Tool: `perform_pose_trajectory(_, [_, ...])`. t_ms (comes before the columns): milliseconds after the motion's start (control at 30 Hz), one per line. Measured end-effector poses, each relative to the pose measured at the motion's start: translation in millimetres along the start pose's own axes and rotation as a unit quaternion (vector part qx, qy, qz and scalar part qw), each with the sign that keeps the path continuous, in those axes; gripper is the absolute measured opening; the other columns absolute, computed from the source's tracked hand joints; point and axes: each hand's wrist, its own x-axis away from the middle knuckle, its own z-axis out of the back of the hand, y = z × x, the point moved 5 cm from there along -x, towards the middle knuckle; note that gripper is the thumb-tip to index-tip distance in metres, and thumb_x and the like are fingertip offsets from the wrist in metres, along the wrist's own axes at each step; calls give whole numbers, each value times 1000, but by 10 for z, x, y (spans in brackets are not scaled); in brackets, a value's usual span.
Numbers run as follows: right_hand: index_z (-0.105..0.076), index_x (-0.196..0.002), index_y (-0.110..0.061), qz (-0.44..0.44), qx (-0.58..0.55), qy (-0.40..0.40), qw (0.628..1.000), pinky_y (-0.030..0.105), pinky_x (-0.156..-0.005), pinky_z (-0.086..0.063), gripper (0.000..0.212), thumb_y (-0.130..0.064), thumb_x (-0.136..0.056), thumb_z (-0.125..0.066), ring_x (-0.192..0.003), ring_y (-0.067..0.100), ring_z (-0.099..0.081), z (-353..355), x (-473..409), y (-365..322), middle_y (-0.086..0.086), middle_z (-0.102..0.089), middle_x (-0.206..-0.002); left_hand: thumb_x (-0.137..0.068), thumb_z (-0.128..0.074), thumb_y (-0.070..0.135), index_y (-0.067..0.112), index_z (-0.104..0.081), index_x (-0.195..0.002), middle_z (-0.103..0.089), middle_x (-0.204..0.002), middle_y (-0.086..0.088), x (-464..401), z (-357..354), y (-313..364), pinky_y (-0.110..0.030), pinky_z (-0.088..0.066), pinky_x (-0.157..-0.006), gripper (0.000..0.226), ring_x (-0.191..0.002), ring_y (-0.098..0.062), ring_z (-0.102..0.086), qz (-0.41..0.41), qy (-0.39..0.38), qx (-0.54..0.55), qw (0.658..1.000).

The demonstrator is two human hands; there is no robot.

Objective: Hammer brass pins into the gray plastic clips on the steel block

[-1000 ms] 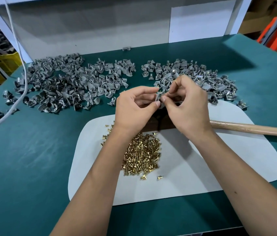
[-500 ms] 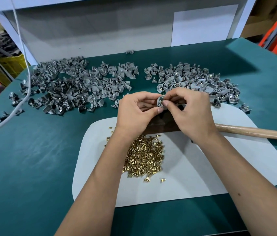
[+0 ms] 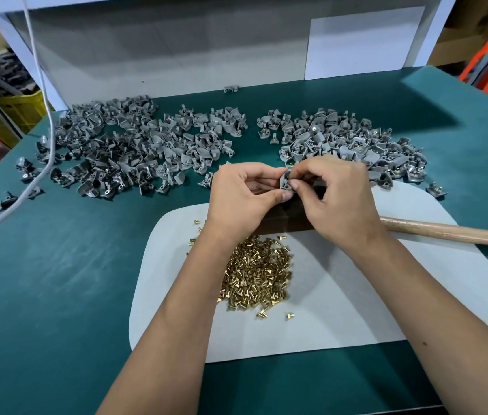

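My left hand [image 3: 241, 194] and right hand [image 3: 337, 194] pinch one gray clip [image 3: 285, 182], directly above the steel block [image 3: 284, 224] just nearer me.

**Free room and obstacles around the mat**

From the white mat [image 3: 371, 295], bare green table [image 3: 57, 280] lies open toward 9 and 6 o'clock. Clip piles [image 3: 147, 154] block 11 and 1 o'clock. The wooden handle [image 3: 452, 235] crosses at 3 o'clock. Brass pins [image 3: 254, 274] cover the mat's middle. A white cable [image 3: 42, 163] hangs at 10 o'clock.
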Motion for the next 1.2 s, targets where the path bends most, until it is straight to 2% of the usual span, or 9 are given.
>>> perform_pose_trajectory(100, [-76, -90, -9, 7, -5, 11, 1000, 37, -79, -55, 6, -5, -86, -73, -85, 16, -66, 2, 7, 2, -1, -73, -88, -73, -86, -6, 18, -78, -94, -79, -86, -6, -6, 5, -8, -26, -60, -79, 33, -79, -13, -73, -3, -2, 8, 1000])
perform_pose_trajectory(233, [-77, -94, -9, 34, -9, 42, 999, 33, -81, -54, 7, -7, -90, -73, -89, 18, -66, 45, -2, -13, 2, -73, -91, -82, -82, 1, 18, -79, -100, -79, -89, -10, -12, 28, -23, -31, -61, -83, 25, -81, -19, -75, 5, -2, 36, 999])
perform_pose_trajectory(367, [-77, -94, -8, 52, -16, 36, 998, 32, -82, -52, 7, -6, -89, -74, -88, 17, -64, 49, -22, -29, 2, -72, -90, -94, -72, 11, 10, -79, -100, -79, -87, -9, -14, 59, -12, -27, -62, -73, 10, -74, -22, -76, 18, -8, 55, 998])
perform_pose_trajectory(467, [-75, -92, -8, 43, -25, 37, 998, 32, -78, -52, 3, -7, -89, -73, -86, 16, -62, 33, -17, -45, 1, -71, -88, -99, -66, 15, 8, -79, -94, -78, -87, -15, -22, 63, -18, -35, -64, -78, 16, -74, -26, -76, 24, -6, 58, 998])
perform_pose_trajectory(567, [-74, -91, -9, 20, -33, 36, 999, 33, -77, -51, 2, -9, -90, -72, -84, 16, -62, 26, -15, -36, 0, -70, -87, -94, -70, 9, 5, -77, -105, -78, -96, -16, -19, 63, -21, -35, -63, -83, 14, -85, -25, -74, 24, -13, 89, 996])
perform_pose_trajectory(667, [-74, -90, -10, 7, -42, 34, 999, 34, -77, -52, 3, -10, -90, -71, -84, 15, -63, 24, -13, -30, 0, -70, -87, -86, -77, 1, 7, -75, -114, -78, -99, -13, -21, 78, -15, -40, -60, -91, 29, -91, -22, -73, 6, -21, 77, 997])
perform_pose_trajectory(733, [-73, -90, -11, 3, -47, 33, 998, 35, -76, -52, 3, -11, -90, -71, -84, 15, -63, 21, -15, -30, 0, -70, -87, -82, -79, -4, 6, -74, -115, -78, -96, -15, -20, 84, -6, -39, -59, -91, 36, -89, -21, -73, -2, -27, 76, 997])
perform_pose_trajectory(833, [-73, -90, -11, 4, -46, 36, 998, 34, -75, -52, 2, -11, -91, -71, -83, 14, -63, 24, -16, -25, -1, -69, -86, -77, -80, -11, 8, -74, -114, -78, -87, -9, -12, 70, 1, -29, -60, -81, 42, -82, -18, -74, 3, -32, 90, 995])
perform_pose_trajectory(1200, [-72, -91, -11, 36, -31, 6, 999, 34, -77, -53, 3, -9, -90, -70, -85, 15, -63, -17, -4, -45, -3, -69, -87, -69, -84, -12, 6, -75, -103, -78, -88, -15, -8, 112, 30, -35, -63, -83, 39, -79, -23, -76, 16, -25, 66, 997])
